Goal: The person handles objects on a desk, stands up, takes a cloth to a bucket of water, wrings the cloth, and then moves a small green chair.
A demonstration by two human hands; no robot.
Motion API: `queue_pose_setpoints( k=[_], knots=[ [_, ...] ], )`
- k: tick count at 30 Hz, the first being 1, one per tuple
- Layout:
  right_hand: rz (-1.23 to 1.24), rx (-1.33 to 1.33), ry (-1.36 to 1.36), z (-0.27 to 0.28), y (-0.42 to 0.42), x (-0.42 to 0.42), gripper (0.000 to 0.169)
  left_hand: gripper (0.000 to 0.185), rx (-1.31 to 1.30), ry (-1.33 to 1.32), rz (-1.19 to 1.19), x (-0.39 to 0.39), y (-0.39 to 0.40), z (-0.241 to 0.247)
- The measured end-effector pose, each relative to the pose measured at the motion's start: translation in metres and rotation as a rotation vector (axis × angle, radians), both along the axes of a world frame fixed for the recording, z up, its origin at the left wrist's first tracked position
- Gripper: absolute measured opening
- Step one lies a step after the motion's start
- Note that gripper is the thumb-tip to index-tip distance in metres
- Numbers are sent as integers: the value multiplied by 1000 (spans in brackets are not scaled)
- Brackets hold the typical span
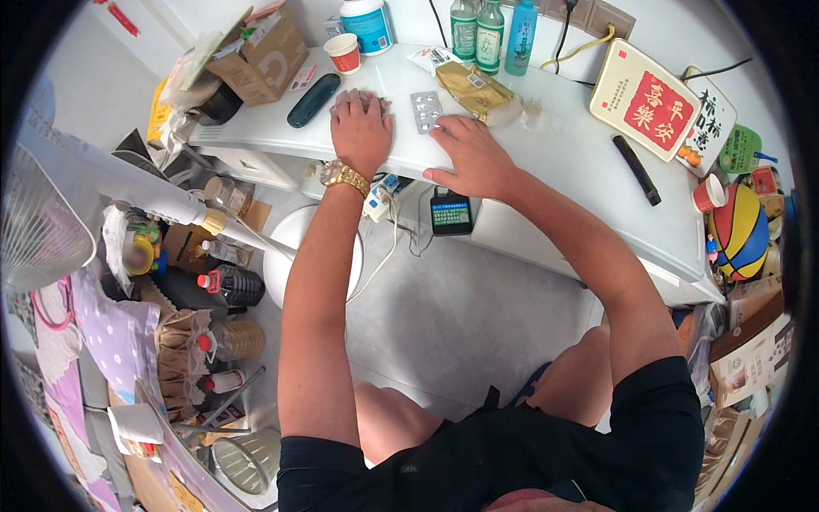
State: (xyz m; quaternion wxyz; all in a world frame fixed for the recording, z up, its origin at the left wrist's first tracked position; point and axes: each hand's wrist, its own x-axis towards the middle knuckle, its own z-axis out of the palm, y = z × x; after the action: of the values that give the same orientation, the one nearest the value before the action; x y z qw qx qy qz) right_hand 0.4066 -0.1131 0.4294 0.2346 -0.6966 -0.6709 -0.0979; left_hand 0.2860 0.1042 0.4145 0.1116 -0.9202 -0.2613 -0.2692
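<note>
My left hand (363, 134), with a gold wristwatch (344, 178) on its wrist, lies palm down over a crumpled pinkish item (377, 101) on the white desk (400, 137). The fingers cover most of that item, so I cannot see whether they grip it. At the desk's front edge rests my right hand (477, 153), thumb apart from the fingers. Its fingertips are right beside a silver blister pack (425, 110), which lies flat. Behind the right hand is a gold foil packet (477, 89). A dark green glasses case (313, 100) lies left of my left hand.
Along the back stand a red paper cup (343, 54), a blue-labelled tub (366, 27), glass bottles (489, 38) and a blue bottle (521, 38). A cardboard box (262, 61) is at left. A black stick-shaped object (635, 170) lies at right. Cables (390, 249) hang below.
</note>
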Motion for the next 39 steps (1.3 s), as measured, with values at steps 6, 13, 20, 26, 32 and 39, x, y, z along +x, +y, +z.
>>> queue_pose_setpoints(
  k=[6, 13, 20, 26, 32, 39],
  knots=[
    [-3, 16, 32, 0, 3, -3, 67, 54, -4, 61, -111, 8, 43, -8],
    [-33, 3, 59, 0, -2, 1, 67, 58, -189, 76, -75, 26, 45, -14],
    [-10, 10, 50, 3, 4, -4, 64, 51, -282, 167, -95, 52, 59, 1],
    [-1, 10, 52, -1, -1, 7, 64, 42, -265, 87, -458, 32, 24, 20],
    [-27, -41, 21, 6, 1, -3, 64, 51, -258, 138, -263, 42, 50, 12],
    [6, -20, 77, 5, 6, -2, 65, 59, -469, 204, -149, 97, 61, 11]
  ],
)
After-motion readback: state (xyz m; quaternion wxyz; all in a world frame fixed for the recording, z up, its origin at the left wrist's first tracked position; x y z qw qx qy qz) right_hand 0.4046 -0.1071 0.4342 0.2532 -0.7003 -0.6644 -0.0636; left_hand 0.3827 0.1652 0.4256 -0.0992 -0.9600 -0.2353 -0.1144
